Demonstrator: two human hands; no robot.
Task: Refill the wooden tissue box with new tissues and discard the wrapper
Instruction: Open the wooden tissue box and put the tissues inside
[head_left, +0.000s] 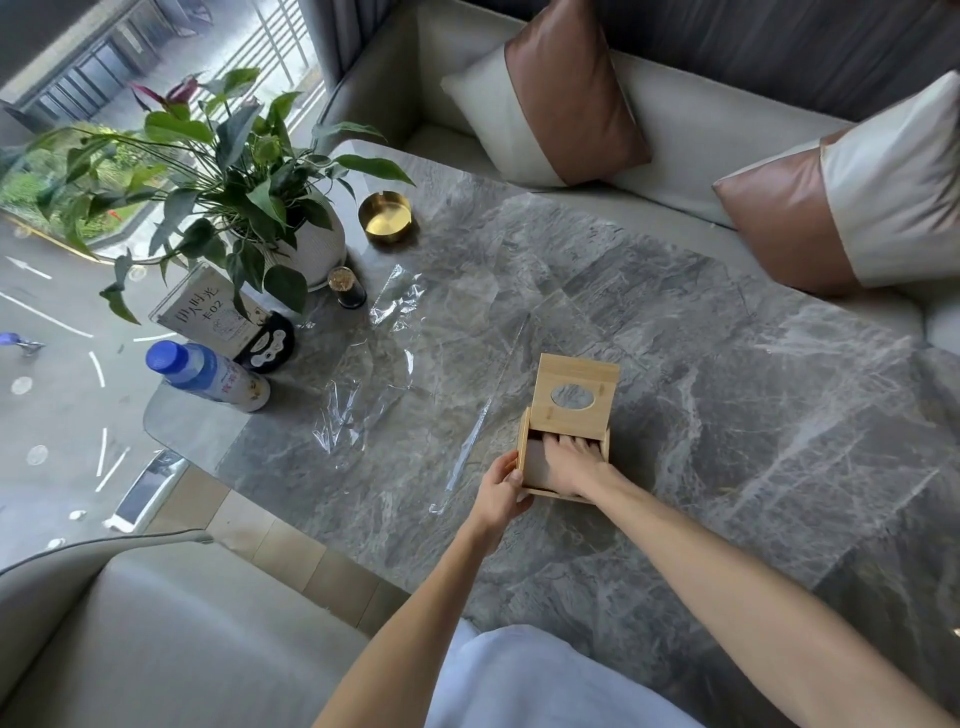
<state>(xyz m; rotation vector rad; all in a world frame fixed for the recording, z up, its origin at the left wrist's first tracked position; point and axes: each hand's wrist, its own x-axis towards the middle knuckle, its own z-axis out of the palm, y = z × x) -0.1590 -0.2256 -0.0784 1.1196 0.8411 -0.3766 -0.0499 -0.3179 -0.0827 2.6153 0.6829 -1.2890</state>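
Note:
A light wooden tissue box (571, 395) stands on the grey marble table (727, 405). Its lid, with an oval opening, is slid part way back, so the near half is uncovered. My right hand (569, 462) lies flat inside the box, pressing down on pale tissues (536, 463) that show beside my fingers. At the box's near left corner, my left hand (501, 486) grips the wall and holds it steady. The clear plastic wrapper (379, 374) is spread out flat on the table to the left of the box.
Along the table's far left stand a potted plant (306, 239), a gold ashtray (387, 218), a small dark jar (349, 287), a sign card (208, 314) and a lying bottle with a blue cap (208, 375). Sofa cushions (561, 93) line the far side.

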